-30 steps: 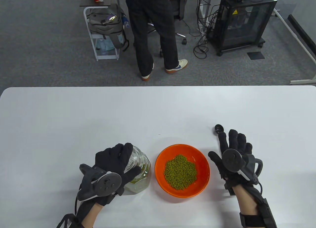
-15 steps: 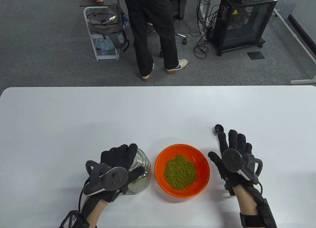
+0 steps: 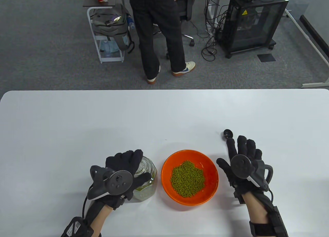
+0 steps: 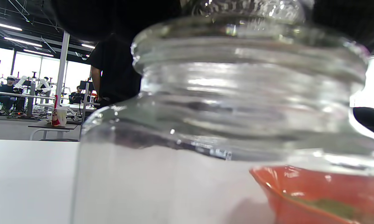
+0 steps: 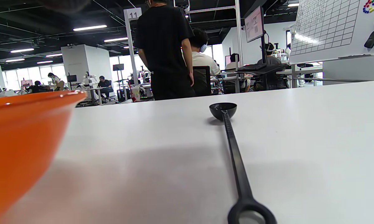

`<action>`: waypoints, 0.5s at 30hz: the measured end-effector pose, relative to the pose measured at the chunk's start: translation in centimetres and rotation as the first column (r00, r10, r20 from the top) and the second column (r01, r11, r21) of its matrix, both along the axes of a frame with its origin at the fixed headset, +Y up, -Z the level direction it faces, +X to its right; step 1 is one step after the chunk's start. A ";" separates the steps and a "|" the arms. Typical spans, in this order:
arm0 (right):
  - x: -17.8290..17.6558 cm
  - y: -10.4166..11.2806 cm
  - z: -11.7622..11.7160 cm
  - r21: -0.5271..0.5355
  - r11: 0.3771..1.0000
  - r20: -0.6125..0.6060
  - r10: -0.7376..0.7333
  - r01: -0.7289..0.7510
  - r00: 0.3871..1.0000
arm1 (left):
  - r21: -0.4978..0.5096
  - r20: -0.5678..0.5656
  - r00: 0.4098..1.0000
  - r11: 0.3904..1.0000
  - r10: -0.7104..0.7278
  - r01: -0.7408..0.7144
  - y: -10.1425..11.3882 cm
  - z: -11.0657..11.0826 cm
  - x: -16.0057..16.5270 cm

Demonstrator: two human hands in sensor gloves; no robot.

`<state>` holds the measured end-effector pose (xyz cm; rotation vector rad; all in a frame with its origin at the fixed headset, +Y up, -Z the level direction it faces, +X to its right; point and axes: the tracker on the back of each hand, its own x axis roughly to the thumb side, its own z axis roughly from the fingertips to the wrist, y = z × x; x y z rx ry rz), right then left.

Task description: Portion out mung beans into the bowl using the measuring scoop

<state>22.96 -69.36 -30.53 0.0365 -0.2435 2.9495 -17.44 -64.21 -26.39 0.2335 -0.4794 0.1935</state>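
Since a sec ago, left hand (image 3: 120, 175) has slid right and settled atop the glass jar (image 3: 145, 181); nothing else on the table shifted, right hand in the same spot.

Left → right: white table (image 3: 77, 124) has wide bare room at its left and far side; the near edge is out of view, w/ both forearms coming in from there. Left hand is curled over the jar mouth, fingers and thumb wrapped round the neck, gripping it. Jar stands upright, a low layer of mung beans showing at its base. In the left wrist view the jar (image 4: 224, 124) fills nearly the whole pic.

Just right of the jar, apart by a thin gap, sits the orange bowl (image 3: 168, 165) w/ a heap of mung beans (image 3: 187, 178) in the middle. It stands between the two hands.

Right hand (image 3: 243, 160) lies flat on the table, fingers straight and lightly spread, holding nothing, over the handle of the black measuring scoop (image 5: 236, 161). Scoop's long axis runs away from the person, cup end (image 3: 227, 133) at the far tip poking out past the fingertips, ring end nearest the wrist. Bare table right of it to the edge.

Beyond the far edge a person (image 3: 156, 29) stands on grey carpet, by a cart and a black cabinet.
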 end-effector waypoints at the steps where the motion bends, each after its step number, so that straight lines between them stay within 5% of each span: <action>1: 0.0 0.0 0.0 0.000 1.000 -0.001 0.000 0.000 1.000 | -0.003 -0.002 1.000 1.000 -0.007 0.007 0.0 0.0 0.0; 15: -0.1 -0.1 -0.1 0.005 1.000 -0.004 0.004 -0.004 1.000 | 0.007 -0.016 0.996 0.996 -0.085 0.085 0.3 0.4 0.1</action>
